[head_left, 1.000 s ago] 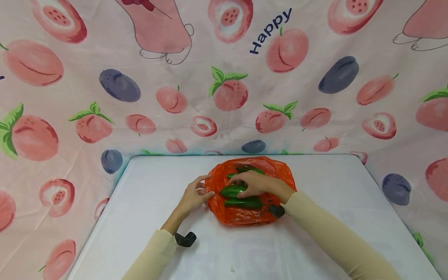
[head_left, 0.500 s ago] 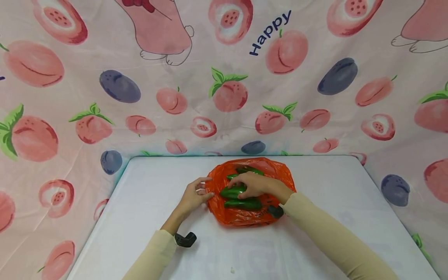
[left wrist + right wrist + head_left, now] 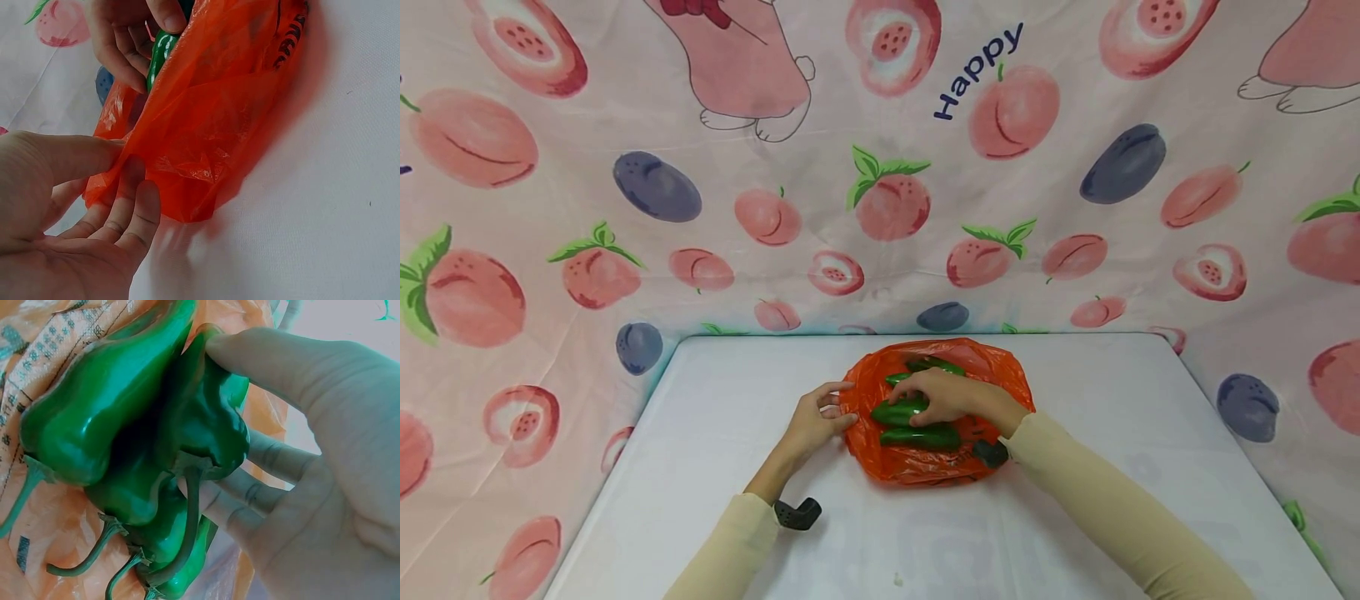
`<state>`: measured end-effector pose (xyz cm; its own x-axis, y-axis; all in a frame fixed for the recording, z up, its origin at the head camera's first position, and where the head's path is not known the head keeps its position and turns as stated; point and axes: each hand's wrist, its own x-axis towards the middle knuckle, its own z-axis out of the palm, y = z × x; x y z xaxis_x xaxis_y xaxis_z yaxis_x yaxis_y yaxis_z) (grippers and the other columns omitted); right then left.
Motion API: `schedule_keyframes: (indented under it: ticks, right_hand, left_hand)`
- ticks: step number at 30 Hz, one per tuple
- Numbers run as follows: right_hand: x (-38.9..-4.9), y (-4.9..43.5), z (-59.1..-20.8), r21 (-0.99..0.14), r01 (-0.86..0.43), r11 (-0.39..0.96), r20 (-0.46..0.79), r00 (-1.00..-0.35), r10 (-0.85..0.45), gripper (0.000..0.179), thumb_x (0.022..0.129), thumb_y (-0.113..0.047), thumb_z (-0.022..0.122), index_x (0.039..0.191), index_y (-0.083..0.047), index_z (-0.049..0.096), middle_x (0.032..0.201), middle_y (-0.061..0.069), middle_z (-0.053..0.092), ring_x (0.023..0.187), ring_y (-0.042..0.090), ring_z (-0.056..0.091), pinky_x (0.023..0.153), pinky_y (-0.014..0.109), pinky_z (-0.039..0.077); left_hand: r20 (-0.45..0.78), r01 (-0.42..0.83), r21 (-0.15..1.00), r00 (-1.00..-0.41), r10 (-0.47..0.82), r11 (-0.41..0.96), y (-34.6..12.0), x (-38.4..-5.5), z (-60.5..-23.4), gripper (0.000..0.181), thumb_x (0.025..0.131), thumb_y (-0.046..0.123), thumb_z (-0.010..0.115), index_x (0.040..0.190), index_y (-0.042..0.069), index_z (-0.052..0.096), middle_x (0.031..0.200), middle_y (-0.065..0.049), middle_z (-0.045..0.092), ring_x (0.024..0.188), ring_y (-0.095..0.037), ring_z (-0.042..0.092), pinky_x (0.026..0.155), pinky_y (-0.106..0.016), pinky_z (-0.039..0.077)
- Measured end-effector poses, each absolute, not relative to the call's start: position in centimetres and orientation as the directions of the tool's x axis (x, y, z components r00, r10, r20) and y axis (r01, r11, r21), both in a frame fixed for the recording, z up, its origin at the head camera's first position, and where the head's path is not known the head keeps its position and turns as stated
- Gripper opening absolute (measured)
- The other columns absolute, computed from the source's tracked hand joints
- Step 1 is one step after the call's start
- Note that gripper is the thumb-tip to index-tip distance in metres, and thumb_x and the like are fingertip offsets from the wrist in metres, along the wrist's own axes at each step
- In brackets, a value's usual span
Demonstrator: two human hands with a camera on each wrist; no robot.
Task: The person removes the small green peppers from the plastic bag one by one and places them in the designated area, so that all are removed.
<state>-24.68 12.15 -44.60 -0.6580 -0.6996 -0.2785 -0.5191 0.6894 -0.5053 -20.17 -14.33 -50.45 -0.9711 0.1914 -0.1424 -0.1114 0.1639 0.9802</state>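
An orange-red plastic bag lies with its mouth spread on the white table, several long green peppers inside it. My left hand pinches the bag's left edge between thumb and fingers; the left wrist view shows the thin plastic in that pinch. Over the bag, my right hand grips one green pepper, partly hidden under the fingers. In the right wrist view the thumb lies along this pepper, its stem hanging down. Another pepper lies at the bag's near side, and more lie behind the hand.
The white table reaches back to a pink curtain printed with fruit. A dark device is strapped at each wrist, the left one over the table and the right one over the bag.
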Motion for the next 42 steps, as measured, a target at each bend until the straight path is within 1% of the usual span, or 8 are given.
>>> schedule_keyframes:
  ticks: [7, 13, 21, 26, 31, 33, 38, 42]
  right_hand:
    - [-24.8, 12.3, -44.7, -0.509, -0.530, 0.679, -0.263, -0.655, -0.708, 0.042, 0.094, -0.025, 0.078, 0.134, -0.026, 0.067, 0.127, -0.001, 0.065, 0.117, 0.019, 0.059, 0.101, 0.041, 0.050]
    - [-24.7, 12.5, -44.6, -0.518, -0.523, 0.676, -0.256, -0.660, -0.707, 0.043, 0.093, -0.023, 0.078, 0.134, -0.025, 0.066, 0.128, 0.002, 0.065, 0.119, 0.021, 0.059, 0.102, 0.042, 0.050]
    - [-24.9, 13.1, -44.1, -0.535, -0.547, 0.644, -0.198, -0.659, -0.725, 0.039, 0.093, -0.022, 0.078, 0.131, -0.024, 0.067, 0.125, 0.004, 0.063, 0.114, 0.023, 0.058, 0.098, 0.043, 0.053]
    - [-24.9, 13.5, -43.7, -0.546, -0.567, 0.617, -0.162, -0.651, -0.742, 0.040, 0.094, -0.023, 0.077, 0.132, -0.023, 0.065, 0.127, 0.002, 0.062, 0.112, 0.021, 0.058, 0.096, 0.042, 0.053]
    - [-24.8, 14.0, -43.3, -0.549, -0.576, 0.606, -0.133, -0.655, -0.743, 0.042, 0.094, -0.023, 0.077, 0.134, -0.022, 0.064, 0.131, 0.002, 0.061, 0.108, 0.018, 0.058, 0.095, 0.040, 0.054]
    - [-24.7, 14.2, -43.1, -0.549, -0.576, 0.605, -0.122, -0.661, -0.740, 0.043, 0.094, -0.022, 0.078, 0.135, -0.022, 0.063, 0.130, 0.002, 0.061, 0.105, 0.018, 0.059, 0.093, 0.041, 0.054]
    - [-24.4, 14.8, -42.6, -0.557, -0.587, 0.588, -0.064, -0.676, -0.734, 0.044, 0.093, -0.021, 0.079, 0.134, -0.021, 0.063, 0.120, 0.001, 0.062, 0.097, 0.018, 0.058, 0.087, 0.038, 0.054]
    - [-24.2, 15.3, -41.8, -0.572, -0.594, 0.565, -0.013, -0.682, -0.731, 0.045, 0.092, -0.018, 0.080, 0.134, -0.018, 0.063, 0.118, 0.002, 0.063, 0.099, 0.019, 0.060, 0.088, 0.038, 0.054]
  left_hand:
    - [-0.146, -0.118, 0.981, -0.972, 0.184, 0.155, -14.4, -20.2, -50.7, 0.053, 0.090, -0.006, 0.074, 0.139, 0.008, 0.061, 0.116, -0.019, 0.060, 0.090, -0.021, 0.070, 0.077, -0.036, 0.062]
    - [-0.152, -0.123, 0.979, -0.972, 0.177, 0.165, -14.4, -20.2, -50.8, 0.053, 0.090, -0.006, 0.073, 0.139, 0.009, 0.060, 0.115, -0.019, 0.060, 0.088, -0.021, 0.070, 0.075, -0.034, 0.062]
    - [-0.179, -0.147, 0.973, -0.968, 0.175, 0.178, -14.6, -20.3, -51.0, 0.054, 0.091, -0.004, 0.074, 0.141, 0.011, 0.059, 0.116, -0.018, 0.060, 0.088, -0.022, 0.070, 0.077, -0.034, 0.061]
    - [-0.168, -0.139, 0.977, -0.968, 0.187, 0.160, -14.5, -20.3, -51.0, 0.055, 0.090, -0.005, 0.074, 0.142, 0.009, 0.058, 0.116, -0.019, 0.060, 0.090, -0.021, 0.070, 0.077, -0.034, 0.061]
    - [-0.156, -0.130, 0.981, -0.968, 0.194, 0.141, -14.4, -20.3, -50.9, 0.057, 0.090, -0.006, 0.074, 0.143, 0.006, 0.057, 0.115, -0.020, 0.060, 0.086, -0.019, 0.069, 0.075, -0.033, 0.061]
    - [-0.155, -0.130, 0.982, -0.968, 0.199, 0.134, -14.4, -20.3, -50.9, 0.058, 0.089, -0.006, 0.074, 0.143, 0.006, 0.057, 0.116, -0.020, 0.059, 0.085, -0.018, 0.068, 0.075, -0.033, 0.060]
    - [-0.154, -0.128, 0.983, -0.967, 0.205, 0.133, -14.3, -20.3, -50.7, 0.059, 0.090, -0.006, 0.073, 0.145, 0.005, 0.055, 0.117, -0.021, 0.058, 0.084, -0.018, 0.068, 0.075, -0.034, 0.059]
    - [-0.151, -0.127, 0.983, -0.968, 0.200, 0.131, -14.3, -20.4, -50.7, 0.059, 0.090, -0.007, 0.073, 0.145, 0.004, 0.055, 0.116, -0.021, 0.057, 0.084, -0.018, 0.068, 0.074, -0.033, 0.059]
